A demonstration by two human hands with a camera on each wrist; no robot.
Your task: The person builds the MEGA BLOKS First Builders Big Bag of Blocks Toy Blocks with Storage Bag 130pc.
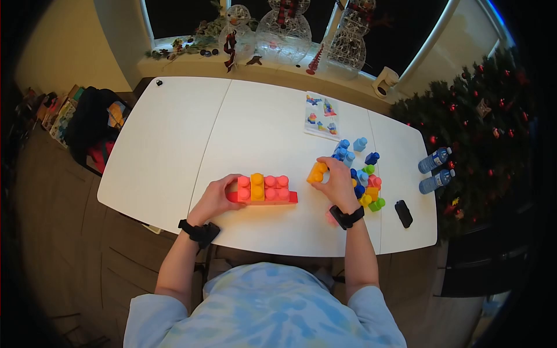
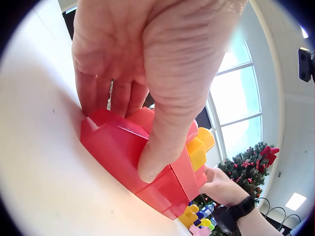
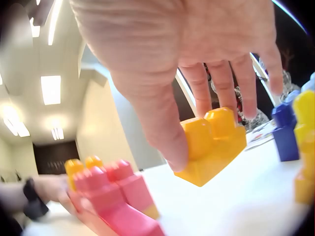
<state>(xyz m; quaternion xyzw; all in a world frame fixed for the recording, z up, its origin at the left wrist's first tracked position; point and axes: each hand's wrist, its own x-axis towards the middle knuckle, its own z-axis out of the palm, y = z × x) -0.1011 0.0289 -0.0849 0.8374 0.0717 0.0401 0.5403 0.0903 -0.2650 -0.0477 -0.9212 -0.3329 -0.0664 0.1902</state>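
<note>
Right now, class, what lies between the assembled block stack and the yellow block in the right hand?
Nothing but bare white tabletop shows between the block stack and the yellow block in the head view.

ceiling panels glow white in the right-wrist view, bleaching the tabletop and leaving glints on a yellow block; bright window panes glare in the left-wrist view, where soft shadow falls beside the left hand. dim outer edges bend into black, lens-curved corners in the head view.
</note>
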